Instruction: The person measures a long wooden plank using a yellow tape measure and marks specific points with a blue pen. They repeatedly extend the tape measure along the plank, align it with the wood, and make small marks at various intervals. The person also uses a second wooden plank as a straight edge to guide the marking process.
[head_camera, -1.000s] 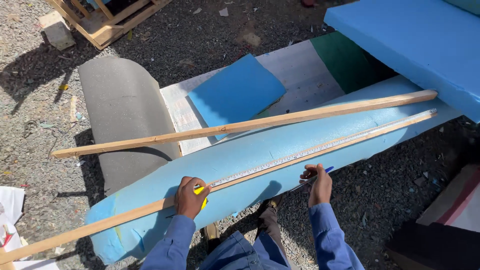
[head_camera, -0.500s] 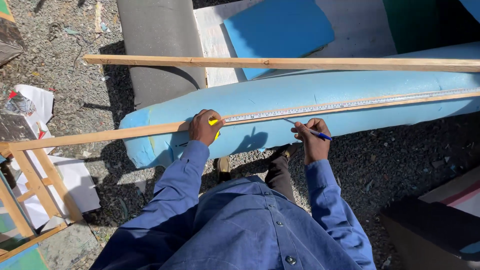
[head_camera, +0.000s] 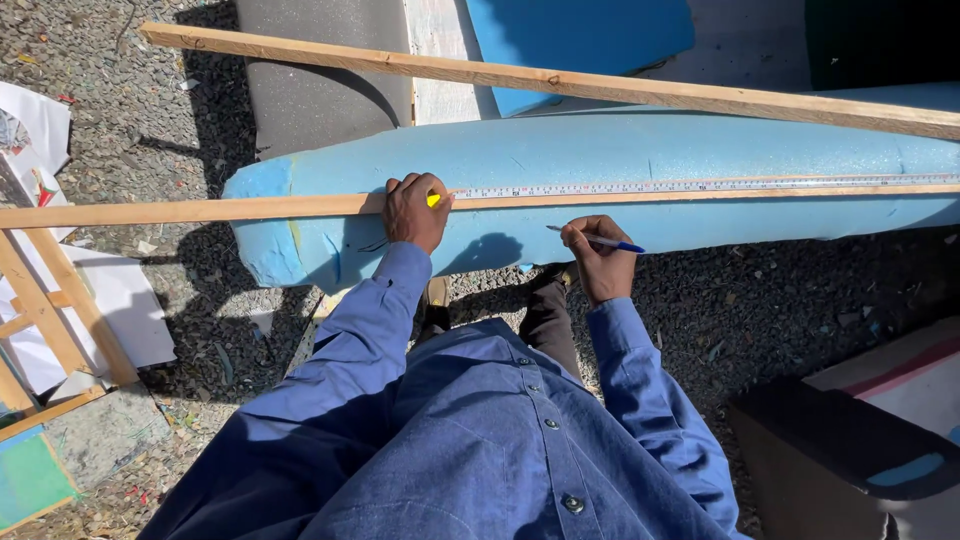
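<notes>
Centre frame, the left hand (head_camera: 415, 212) closes its grip on a yellow tape measure (head_camera: 700, 186) along a wooden strip (head_camera: 200, 210) atop blue foam (head_camera: 600, 150). The right hand (head_camera: 598, 258) pinches a blue pen (head_camera: 600, 240). If the left grip loosens, the tape could shift and spoil the mark.

Hard, bright sunlight falls from above and behind the person, throwing crisp, dark shadows. The left hand (head_camera: 415, 212) and right hand (head_camera: 598, 262) each cast a sharp shadow on the blue foam roll (head_camera: 620, 160). The upper wooden strip (head_camera: 560, 82) lays a shadow line along the foam's top edge. Focus is sharp throughout; the top right corner is deep black.
</notes>
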